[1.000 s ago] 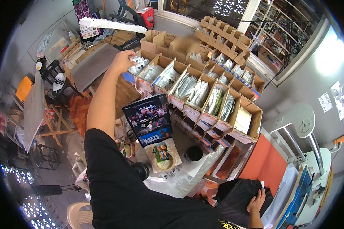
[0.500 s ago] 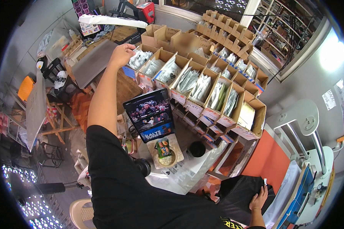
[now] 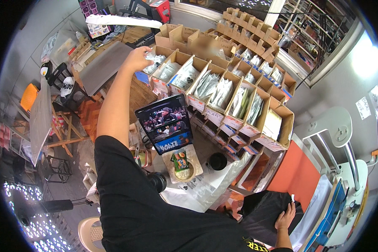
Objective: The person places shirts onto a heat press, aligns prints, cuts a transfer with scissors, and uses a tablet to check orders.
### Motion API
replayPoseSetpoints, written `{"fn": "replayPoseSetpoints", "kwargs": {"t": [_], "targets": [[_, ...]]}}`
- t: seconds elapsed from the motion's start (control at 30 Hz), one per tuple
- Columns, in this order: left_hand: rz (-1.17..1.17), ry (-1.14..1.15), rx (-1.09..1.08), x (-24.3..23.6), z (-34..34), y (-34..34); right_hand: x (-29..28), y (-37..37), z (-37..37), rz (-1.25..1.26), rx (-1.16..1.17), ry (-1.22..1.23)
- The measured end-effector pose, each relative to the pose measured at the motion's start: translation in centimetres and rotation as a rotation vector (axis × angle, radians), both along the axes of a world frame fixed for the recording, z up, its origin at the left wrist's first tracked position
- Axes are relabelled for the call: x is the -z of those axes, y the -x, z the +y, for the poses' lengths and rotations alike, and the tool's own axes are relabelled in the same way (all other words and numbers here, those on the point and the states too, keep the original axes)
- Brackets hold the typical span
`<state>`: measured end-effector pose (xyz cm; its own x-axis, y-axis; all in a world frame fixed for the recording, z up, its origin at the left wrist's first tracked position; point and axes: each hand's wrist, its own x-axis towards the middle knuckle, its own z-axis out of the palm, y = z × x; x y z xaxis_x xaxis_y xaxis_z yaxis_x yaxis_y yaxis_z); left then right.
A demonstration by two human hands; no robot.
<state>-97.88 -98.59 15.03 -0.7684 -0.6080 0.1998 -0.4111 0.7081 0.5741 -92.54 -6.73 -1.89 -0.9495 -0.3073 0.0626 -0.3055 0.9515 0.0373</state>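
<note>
My left hand (image 3: 139,59) reaches to the leftmost front cardboard bin (image 3: 142,78), its bent fingers apart over white plastic packets (image 3: 156,63), with nothing visible held in them. My right hand (image 3: 284,219) lies open, palm down, on black fabric (image 3: 260,214) with a small white tag, at the left side of an orange heat-press pad (image 3: 293,172). Below the bins, a tablet (image 3: 163,122) playing video stands tilted behind a stone-coloured tray (image 3: 172,172) holding a green snack pack (image 3: 180,159). A black cup (image 3: 217,161) is right of the tray.
More tiered bins (image 3: 243,33) rise toward the window. A heat press (image 3: 338,134) is at right. On the left are a grey board (image 3: 103,67), wooden stand (image 3: 63,134), black chair (image 3: 61,77) and plastic chair (image 3: 88,233). A black round object (image 3: 157,182) is beside my left sleeve.
My left hand has moved slightly up and right, and its fingers have opened out over the packets. My right hand stays on the black fabric. The whole view has shifted slightly.
</note>
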Motion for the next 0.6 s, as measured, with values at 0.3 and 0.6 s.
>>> {"fn": "replayPoseSetpoints", "kwargs": {"t": [0.3, 0.6], "targets": [[-0.018, 0.091, -0.233, -0.5, -0.5, -0.1, -0.1, 0.1, -0.2, -0.003, -0.009, 0.033], [0.123, 0.219, -0.198, -1.1, -1.0, 0.3, -0.2, 0.1, -0.3, 0.001, 0.003, 0.044]]}}
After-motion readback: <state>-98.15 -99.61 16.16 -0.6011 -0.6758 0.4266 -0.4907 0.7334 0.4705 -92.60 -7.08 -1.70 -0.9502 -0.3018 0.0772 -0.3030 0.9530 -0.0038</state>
